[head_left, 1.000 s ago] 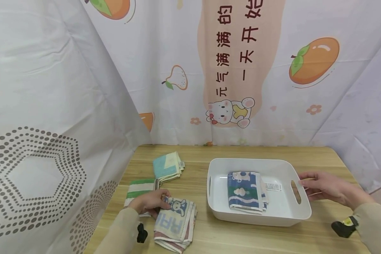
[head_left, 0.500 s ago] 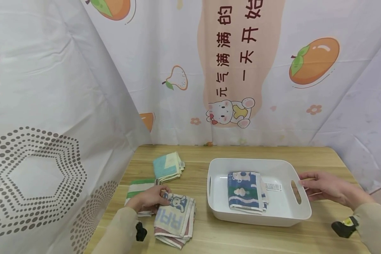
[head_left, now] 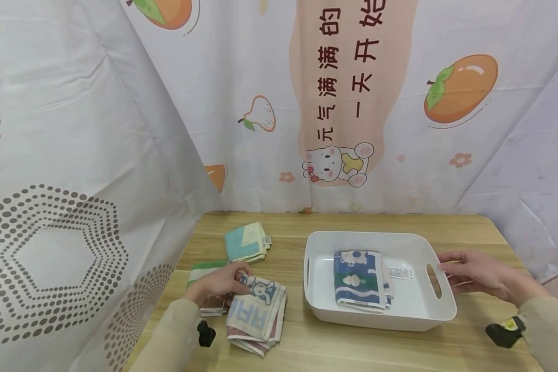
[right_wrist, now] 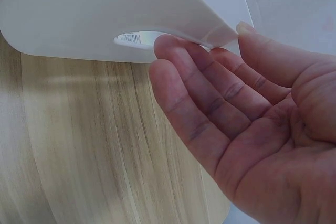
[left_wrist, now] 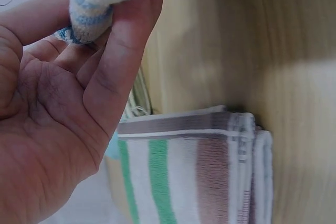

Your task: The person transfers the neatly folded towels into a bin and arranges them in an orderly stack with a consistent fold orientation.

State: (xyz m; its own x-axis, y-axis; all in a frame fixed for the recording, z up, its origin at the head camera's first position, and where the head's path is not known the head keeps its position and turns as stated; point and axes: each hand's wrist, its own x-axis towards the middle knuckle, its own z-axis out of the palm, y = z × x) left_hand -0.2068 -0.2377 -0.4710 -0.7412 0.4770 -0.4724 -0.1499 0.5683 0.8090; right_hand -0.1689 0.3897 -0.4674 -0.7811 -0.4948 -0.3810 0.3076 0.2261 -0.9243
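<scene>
My left hand [head_left: 238, 274] pinches the near-left edge of a folded rabbit-print towel [head_left: 258, 316] on the wooden table. In the left wrist view my thumb and fingers [left_wrist: 118, 51] grip that towel's blue-and-cream edge [left_wrist: 94, 3], raised above a green-and-brown striped towel [left_wrist: 184, 174]. A white tray [head_left: 381, 316] stands to the right and holds a folded blue, green and white towel [head_left: 360, 279]. My right hand [head_left: 446, 268] rests against the tray's right end beside the handle slot [right_wrist: 137, 38], fingers straight under the rim.
A folded teal and cream towel [head_left: 245, 243] lies behind the striped towel [head_left: 200, 269]. Printed curtains close in the left, back and right sides. A barcode sticker [head_left: 401, 273] sits on the tray floor. Bare table [head_left: 367, 351] lies in front of the tray.
My left hand has drawn the rabbit-print towel slightly away from the table's near edge and lifted its corner. The right hand and tray have stayed still.
</scene>
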